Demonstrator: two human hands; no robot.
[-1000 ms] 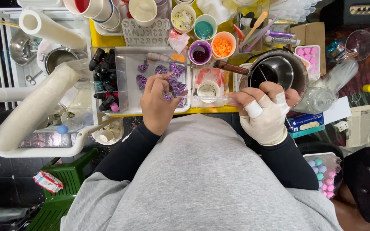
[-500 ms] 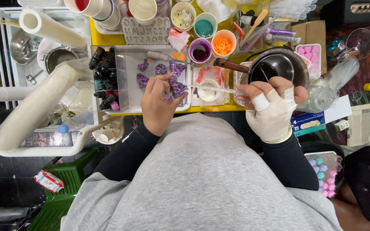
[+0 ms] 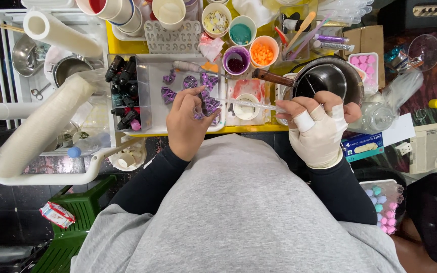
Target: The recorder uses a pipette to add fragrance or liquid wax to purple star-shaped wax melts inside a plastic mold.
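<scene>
Left hand [image 3: 190,124] pinched shut on a small purple resin piece [image 3: 202,107], over the clear plastic tray [image 3: 153,91]. Bandaged right hand [image 3: 319,129] gripped a slim clear pipette [image 3: 251,105], tip aimed leftward above the small white cup [image 3: 246,109]. Risked dripping onto the yellow worktop [image 3: 127,46], with the tip swung wide.

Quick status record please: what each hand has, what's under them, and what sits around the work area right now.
left hand: bare, over the clear tray, small tool pinched at the purple pieces
right hand: bandaged and wrapped, holding a thin clear pipette pointed left
under pipette: small white cup
behind tray: cups of purple, orange, teal
left of tray: dark dropper bottles
right: dark metal pot
</scene>
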